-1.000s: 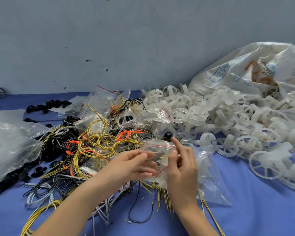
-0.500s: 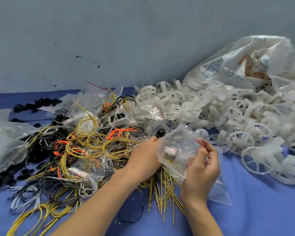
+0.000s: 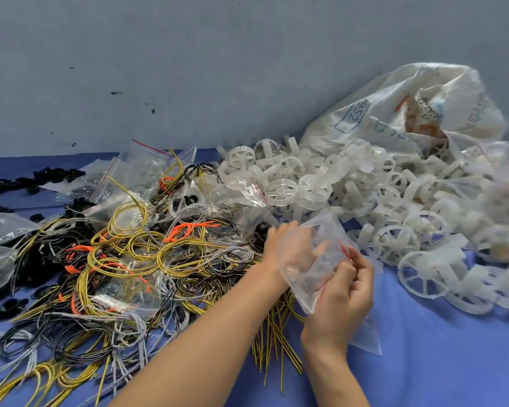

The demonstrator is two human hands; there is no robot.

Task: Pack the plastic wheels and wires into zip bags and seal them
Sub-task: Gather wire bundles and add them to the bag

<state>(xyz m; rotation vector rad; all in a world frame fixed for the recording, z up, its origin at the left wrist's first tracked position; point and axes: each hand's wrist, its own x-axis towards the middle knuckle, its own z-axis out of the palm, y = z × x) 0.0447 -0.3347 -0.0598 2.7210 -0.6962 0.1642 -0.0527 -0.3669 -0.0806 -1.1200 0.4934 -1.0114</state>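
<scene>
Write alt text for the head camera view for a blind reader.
A left hand and right hand hold a clear zip bag, the right pinching its red-striped rim. Coiled wires lie left, white plastic wheels right, on a blue table.

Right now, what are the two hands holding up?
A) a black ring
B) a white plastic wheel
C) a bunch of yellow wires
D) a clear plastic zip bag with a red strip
D: the left hand and the right hand both grip the clear plastic zip bag, and the right hand's fingers pinch it by its red strip.
</scene>
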